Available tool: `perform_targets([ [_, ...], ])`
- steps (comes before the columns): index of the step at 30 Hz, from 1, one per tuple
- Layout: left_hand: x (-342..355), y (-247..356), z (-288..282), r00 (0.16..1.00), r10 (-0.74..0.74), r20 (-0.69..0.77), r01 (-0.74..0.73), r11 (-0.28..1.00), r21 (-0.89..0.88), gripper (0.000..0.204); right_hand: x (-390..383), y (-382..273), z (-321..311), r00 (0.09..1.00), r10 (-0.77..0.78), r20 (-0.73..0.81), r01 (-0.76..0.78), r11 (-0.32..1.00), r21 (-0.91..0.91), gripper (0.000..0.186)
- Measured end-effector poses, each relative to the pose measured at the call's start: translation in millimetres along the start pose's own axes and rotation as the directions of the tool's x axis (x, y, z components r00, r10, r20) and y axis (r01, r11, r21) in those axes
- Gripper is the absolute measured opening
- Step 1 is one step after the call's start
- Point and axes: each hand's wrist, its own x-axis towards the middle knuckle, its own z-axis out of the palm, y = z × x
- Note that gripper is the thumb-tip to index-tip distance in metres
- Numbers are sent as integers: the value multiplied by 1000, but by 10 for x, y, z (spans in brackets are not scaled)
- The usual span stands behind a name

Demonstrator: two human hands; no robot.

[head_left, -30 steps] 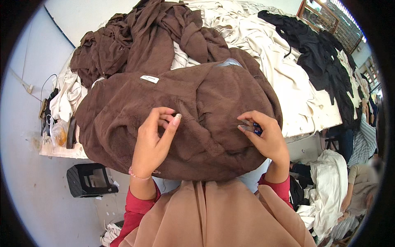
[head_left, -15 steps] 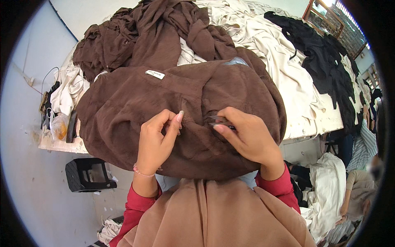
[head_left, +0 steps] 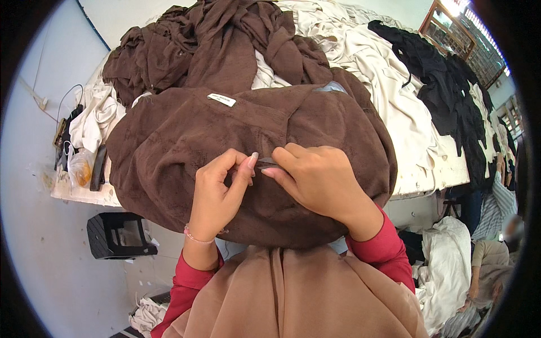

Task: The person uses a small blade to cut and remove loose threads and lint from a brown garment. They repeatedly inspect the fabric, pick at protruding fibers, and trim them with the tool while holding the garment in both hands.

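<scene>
A dark brown garment [head_left: 169, 152] lies bunched across the near side of the table, with a small white label [head_left: 222, 100] sewn on it. Above its middle, my left hand [head_left: 217, 186] is closed in a pinch of thumb and fingertips; whatever lies between them is too small to make out. My right hand [head_left: 324, 180] grips thread snips [head_left: 267, 163], most of which the fingers hide. Their thin grey blades point left, close to my left fingertips.
More brown fabric [head_left: 220, 62] is heaped behind the garment. Cream cloth [head_left: 360, 73] and black cloth [head_left: 434, 84] cover the table's right side. At the left stands a clear bag [head_left: 81, 169] with something orange inside. A black stool [head_left: 121, 236] is on the floor; another person [head_left: 487, 270] is at the lower right.
My right hand has moved left with the snips, bringing the blades up to my left fingertips. My left hand keeps its pinch, nearly in place.
</scene>
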Motion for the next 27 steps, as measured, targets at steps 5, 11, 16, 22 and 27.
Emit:
perform_targets([
  [5, 0, 4, 5, 1000, 3, -3, -3, 1000, -14, 20, 13, -3, -42, 993, 48, 106, -48, 999, -9, 24],
  [11, 123, 12, 21, 986, 56, -156, -44, 996, 81, 11, -6, 147, -158, 987, 157, 30, -160, 970, 186, 22],
  [16, 332, 18, 104, 978, 186, -89, -163, 962, 219, 16, -79, 258, -208, 951, 308, 23, -296, 891, 345, 26],
  [22, 389, 7, 185, 983, 170, -69, -141, 940, 311, 20, -133, 266, -229, 944, 314, 101, -329, 873, 360, 27],
  [27, 392, -6, 41, 984, 133, -118, -106, 971, 216, 18, -59, 279, -142, 964, 248, 97, -266, 914, 307, 29],
])
